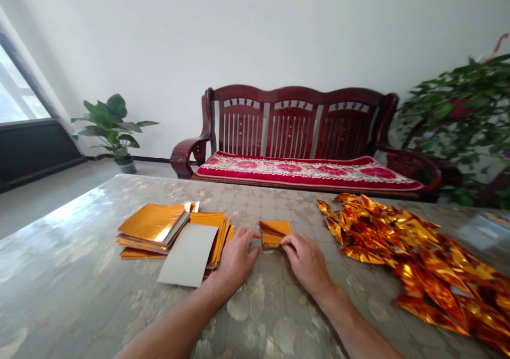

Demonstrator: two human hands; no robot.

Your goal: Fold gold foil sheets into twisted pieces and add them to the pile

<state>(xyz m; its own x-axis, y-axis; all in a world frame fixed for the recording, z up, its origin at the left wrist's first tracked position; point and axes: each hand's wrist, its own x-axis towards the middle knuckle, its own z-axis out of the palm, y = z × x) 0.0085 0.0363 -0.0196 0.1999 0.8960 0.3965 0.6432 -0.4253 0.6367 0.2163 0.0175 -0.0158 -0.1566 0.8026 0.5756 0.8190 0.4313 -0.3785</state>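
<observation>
Two-handed, working a small folded rectangle of shiny gold foil paper [273, 238] on a grey patterned tabletop [255, 316]: pinched at its right edge by the right hand [305, 258], met at its left by the left hand [238, 253], thumb spread from forefinger. Apparently mid-fold, probably calling next for firm creasing. Left of the grip, stacked square gold-and-grey sheets [149, 222]; right, heaped pointed gold foil pieces [426, 279].

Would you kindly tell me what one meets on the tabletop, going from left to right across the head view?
Stack of gold sheets → grey sheet → left hand → folded gold paper → right hand → heap of shiny gold foil pieces.
</observation>
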